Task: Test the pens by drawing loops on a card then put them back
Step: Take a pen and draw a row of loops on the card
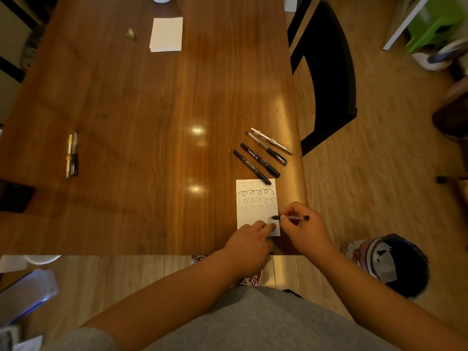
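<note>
Hands first, since they explain the rest. The left hand (249, 239) lies with fingers stretched over the near end of the card (249, 219), pressing it to the bench (152, 110), most likely so the paper cannot slide under a stroke. The right hand (304, 224) pinches a pen (291, 218) low on its barrel. Its dark tip points left over the card's right edge, just below the lowest row of loops; whether the tip touches the paper I cannot tell.

The card sits by the bench's near right corner, lengthwise away from the person, with four rows of loops on its far half and bare paper nearer. Four pens (260, 160) lie side by side at a slant just beyond it, the nearest with its end resting on the card's far corner. Four rows and four pens suggest those are tested and set within reach, and that the held one is the fifth. Two pens (72, 154) lie together well apart, at the left of the bench; tested or waiting, I cannot say.

The bench is glossy brown wood showing lamp glare. A black chair (326, 72) stands at its right side on a pale plank floor (379, 160). A stack of blank cards (166, 34) rests at the far end, with a small green scrap (131, 34) beside it.
</note>
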`<state>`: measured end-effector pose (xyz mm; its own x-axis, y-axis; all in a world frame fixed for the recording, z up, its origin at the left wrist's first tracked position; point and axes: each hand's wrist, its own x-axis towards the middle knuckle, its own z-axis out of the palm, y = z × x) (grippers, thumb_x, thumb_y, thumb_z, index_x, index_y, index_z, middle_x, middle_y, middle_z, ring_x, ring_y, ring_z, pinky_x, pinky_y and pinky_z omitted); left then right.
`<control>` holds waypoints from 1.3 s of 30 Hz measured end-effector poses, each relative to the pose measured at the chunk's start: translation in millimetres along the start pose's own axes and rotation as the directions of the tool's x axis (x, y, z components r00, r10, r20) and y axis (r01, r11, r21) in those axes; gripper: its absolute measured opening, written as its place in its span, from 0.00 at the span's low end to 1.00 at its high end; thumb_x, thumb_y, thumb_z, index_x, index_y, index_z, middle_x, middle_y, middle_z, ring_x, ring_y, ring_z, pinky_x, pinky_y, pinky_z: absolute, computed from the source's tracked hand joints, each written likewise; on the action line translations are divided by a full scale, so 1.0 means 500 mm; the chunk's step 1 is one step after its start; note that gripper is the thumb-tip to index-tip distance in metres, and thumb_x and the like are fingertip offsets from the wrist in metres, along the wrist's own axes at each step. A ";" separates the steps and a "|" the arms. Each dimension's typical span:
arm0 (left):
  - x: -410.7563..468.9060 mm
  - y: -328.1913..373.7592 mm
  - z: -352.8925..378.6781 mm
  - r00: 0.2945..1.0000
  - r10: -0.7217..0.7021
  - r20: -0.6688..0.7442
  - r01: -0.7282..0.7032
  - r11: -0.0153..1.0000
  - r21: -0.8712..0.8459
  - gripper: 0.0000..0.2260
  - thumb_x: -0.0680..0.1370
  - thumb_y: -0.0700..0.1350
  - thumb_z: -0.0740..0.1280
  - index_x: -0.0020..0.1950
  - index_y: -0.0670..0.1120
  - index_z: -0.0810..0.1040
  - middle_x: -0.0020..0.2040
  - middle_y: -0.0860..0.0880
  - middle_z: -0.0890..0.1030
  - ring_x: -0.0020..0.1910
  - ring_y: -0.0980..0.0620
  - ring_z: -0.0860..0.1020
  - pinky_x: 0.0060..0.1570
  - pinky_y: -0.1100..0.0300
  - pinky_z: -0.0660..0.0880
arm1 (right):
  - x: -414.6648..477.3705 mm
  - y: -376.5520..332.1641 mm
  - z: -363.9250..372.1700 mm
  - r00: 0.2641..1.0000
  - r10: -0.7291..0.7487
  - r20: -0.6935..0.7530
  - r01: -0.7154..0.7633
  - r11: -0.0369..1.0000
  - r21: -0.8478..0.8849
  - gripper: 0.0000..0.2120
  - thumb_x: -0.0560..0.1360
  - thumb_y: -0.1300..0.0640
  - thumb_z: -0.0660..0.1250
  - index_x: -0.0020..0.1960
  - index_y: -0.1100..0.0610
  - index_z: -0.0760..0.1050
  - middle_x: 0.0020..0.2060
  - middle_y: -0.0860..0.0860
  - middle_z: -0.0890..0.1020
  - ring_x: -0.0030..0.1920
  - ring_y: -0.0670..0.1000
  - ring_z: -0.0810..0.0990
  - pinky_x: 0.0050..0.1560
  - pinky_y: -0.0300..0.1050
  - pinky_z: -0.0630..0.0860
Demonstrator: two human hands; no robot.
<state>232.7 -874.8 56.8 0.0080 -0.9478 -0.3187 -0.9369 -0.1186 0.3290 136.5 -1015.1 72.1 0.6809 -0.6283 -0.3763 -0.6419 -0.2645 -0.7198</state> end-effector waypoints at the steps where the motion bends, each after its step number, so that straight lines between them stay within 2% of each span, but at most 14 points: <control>1: 0.001 0.001 -0.001 1.000 0.006 0.006 -0.006 1.000 0.007 0.16 0.82 0.52 0.58 0.62 0.45 0.78 0.76 0.44 0.62 0.69 0.44 0.63 0.61 0.49 0.68 | -0.002 0.002 0.000 1.000 0.001 0.001 -0.001 1.000 0.001 0.10 0.76 0.58 0.68 0.40 0.45 0.73 0.37 0.43 0.79 0.38 0.45 0.79 0.34 0.33 0.71; 6: 0.001 0.004 -0.002 1.000 0.004 0.013 -0.004 1.000 0.011 0.16 0.82 0.52 0.59 0.63 0.45 0.78 0.76 0.45 0.62 0.70 0.43 0.63 0.61 0.49 0.68 | -0.001 -0.005 0.005 1.000 0.011 0.025 -0.012 1.000 0.010 0.10 0.76 0.57 0.68 0.39 0.45 0.73 0.36 0.42 0.78 0.37 0.45 0.79 0.33 0.30 0.70; 17: 0.006 0.010 0.012 1.000 -0.009 -0.005 0.009 0.999 -0.040 0.16 0.81 0.50 0.60 0.63 0.43 0.77 0.77 0.43 0.61 0.73 0.43 0.60 0.68 0.48 0.63 | 0.007 -0.002 -0.009 0.999 0.040 -0.022 -0.039 0.999 0.037 0.07 0.76 0.58 0.68 0.42 0.47 0.75 0.39 0.44 0.80 0.40 0.46 0.79 0.35 0.36 0.73; 32: 0.015 0.017 -0.007 0.999 -0.030 0.030 0.030 0.999 -0.016 0.16 0.81 0.52 0.60 0.63 0.46 0.78 0.77 0.45 0.61 0.72 0.43 0.62 0.62 0.48 0.70 | -0.007 0.010 -0.020 0.999 0.042 -0.022 -0.041 0.998 0.042 0.08 0.76 0.57 0.68 0.42 0.46 0.74 0.39 0.43 0.79 0.40 0.45 0.78 0.35 0.34 0.71; 39: 0.016 0.016 -0.002 0.998 -0.052 0.040 0.052 0.998 -0.020 0.17 0.82 0.54 0.59 0.63 0.47 0.78 0.77 0.46 0.61 0.73 0.44 0.60 0.64 0.47 0.68 | 0.006 0.013 -0.026 0.997 0.060 -0.053 -0.058 0.998 0.038 0.06 0.77 0.55 0.67 0.43 0.47 0.75 0.38 0.42 0.78 0.39 0.45 0.77 0.33 0.34 0.69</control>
<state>225.6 -883.6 57.7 0.0423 -0.9278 -0.3706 -0.9281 -0.1739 0.3294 129.5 -1028.1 73.7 0.6212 -0.6810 -0.3877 -0.6668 -0.1995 -0.7181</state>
